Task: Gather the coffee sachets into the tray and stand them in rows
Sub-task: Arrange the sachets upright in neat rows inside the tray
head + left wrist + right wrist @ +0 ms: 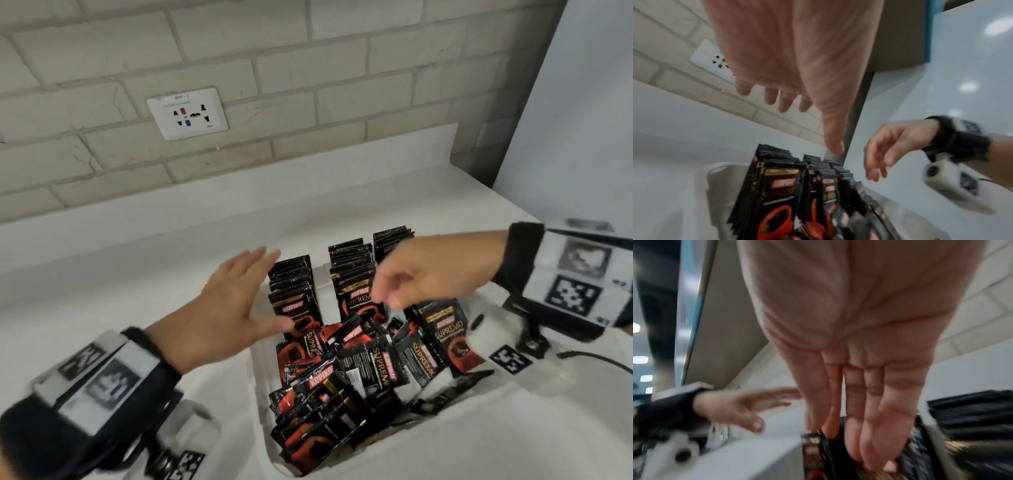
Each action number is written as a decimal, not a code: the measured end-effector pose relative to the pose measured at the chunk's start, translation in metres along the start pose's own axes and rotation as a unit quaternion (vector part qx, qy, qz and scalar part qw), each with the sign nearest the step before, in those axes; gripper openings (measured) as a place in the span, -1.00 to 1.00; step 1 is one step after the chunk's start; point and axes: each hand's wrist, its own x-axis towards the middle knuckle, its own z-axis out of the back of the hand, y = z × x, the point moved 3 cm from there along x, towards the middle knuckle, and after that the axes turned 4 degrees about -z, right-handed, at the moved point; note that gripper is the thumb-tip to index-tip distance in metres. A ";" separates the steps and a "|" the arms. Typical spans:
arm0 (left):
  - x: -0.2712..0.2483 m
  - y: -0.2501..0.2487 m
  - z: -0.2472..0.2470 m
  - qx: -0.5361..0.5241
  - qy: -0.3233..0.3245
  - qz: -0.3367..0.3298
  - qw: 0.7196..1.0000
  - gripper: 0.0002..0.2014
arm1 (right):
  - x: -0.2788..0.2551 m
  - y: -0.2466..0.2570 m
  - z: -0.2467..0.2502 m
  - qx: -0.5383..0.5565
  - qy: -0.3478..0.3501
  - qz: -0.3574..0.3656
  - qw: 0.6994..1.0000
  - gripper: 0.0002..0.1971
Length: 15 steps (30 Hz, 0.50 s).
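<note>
A white tray (261,394) on the counter holds black-and-red coffee sachets. Three rows stand upright at its far end: a left row (294,291), a middle row (352,270) and a right row (390,238). A loose pile of sachets (349,380) fills the near part. My left hand (263,291) hovers flat beside the left row, fingers straight, holding nothing. My right hand (387,298) hangs over the middle row with its fingers pointing down. In the right wrist view its fingertips (869,459) reach the sachet tops (813,449) and grip nothing. The left wrist view shows the rows (781,186) below the open palm.
A brick wall with a white socket plate (187,113) rises behind the white counter (137,274). A tall white panel (582,120) stands at the right. A black cable (599,358) lies on the counter at the right of the tray.
</note>
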 end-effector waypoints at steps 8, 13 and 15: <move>-0.046 -0.020 -0.035 -0.083 0.109 -0.078 0.988 -0.26 | 0.009 -0.027 -0.053 -0.137 0.067 -0.069 0.986 -0.15; -0.058 -0.027 -0.056 0.012 0.095 -0.136 0.986 -0.13 | 0.019 -0.027 -0.062 -0.171 0.049 -0.078 0.981 -0.06; -0.059 -0.024 -0.071 0.070 0.098 -0.117 0.986 -0.20 | 0.021 -0.024 -0.061 -0.173 0.044 -0.068 0.982 -0.05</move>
